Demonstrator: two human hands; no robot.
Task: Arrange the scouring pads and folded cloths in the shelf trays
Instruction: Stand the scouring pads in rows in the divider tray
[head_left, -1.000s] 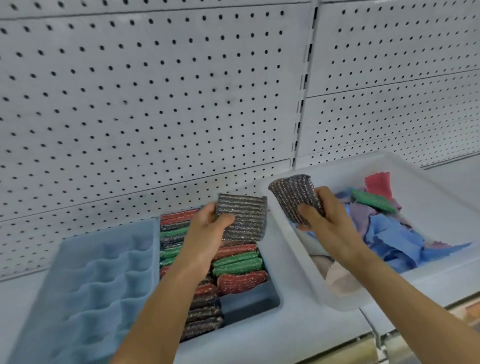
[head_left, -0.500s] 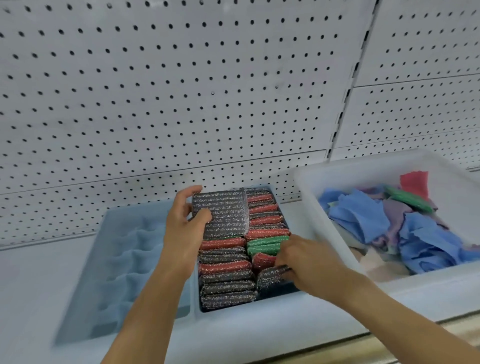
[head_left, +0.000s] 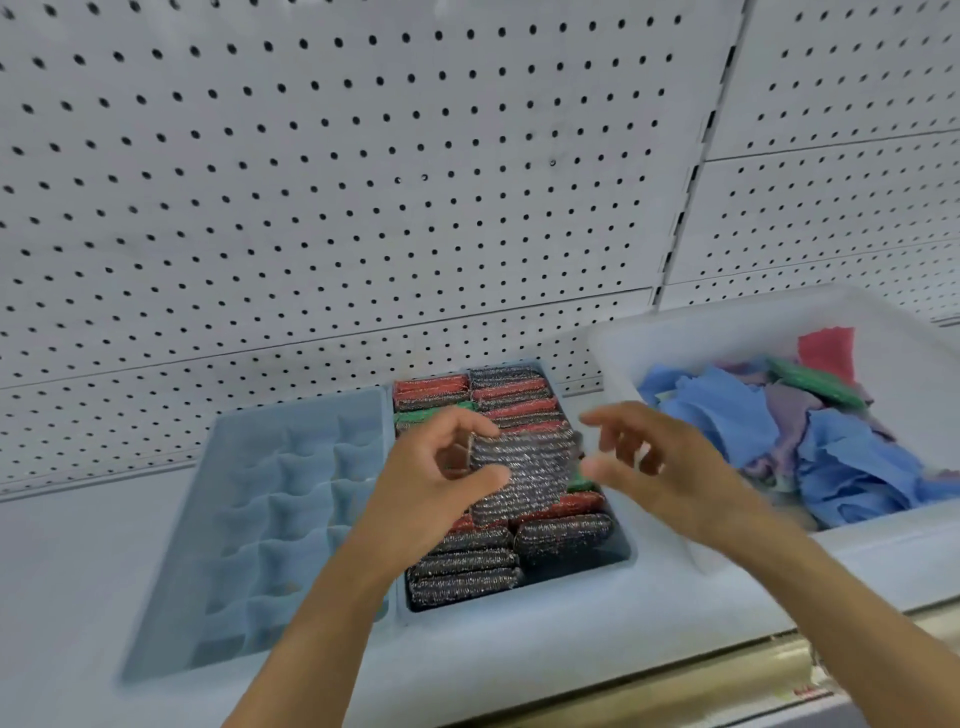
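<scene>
My left hand (head_left: 441, 478) holds a dark silver scouring pad (head_left: 524, 475) above the blue pad tray (head_left: 621, 558), thumb across its face. That tray holds two rows of upright pads in silver, red and green (head_left: 511, 397). My right hand (head_left: 654, 462) hovers just right of the held pad, fingers spread and empty, blurred by motion. A white bin (head_left: 613, 343) on the right holds loose blue and purple cloths (head_left: 727, 415), a green pad (head_left: 813, 384) and a red cloth (head_left: 828, 348).
A light blue divided tray (head_left: 280, 499) with empty compartments sits left of the pad tray. White pegboard (head_left: 363, 182) backs the shelf. The shelf's metal front edge (head_left: 675, 680) runs along the bottom right.
My right hand has left the silver pad it set at the tray's front right and risen toward the pad in my left hand. The left hand lowered its pad slightly.
</scene>
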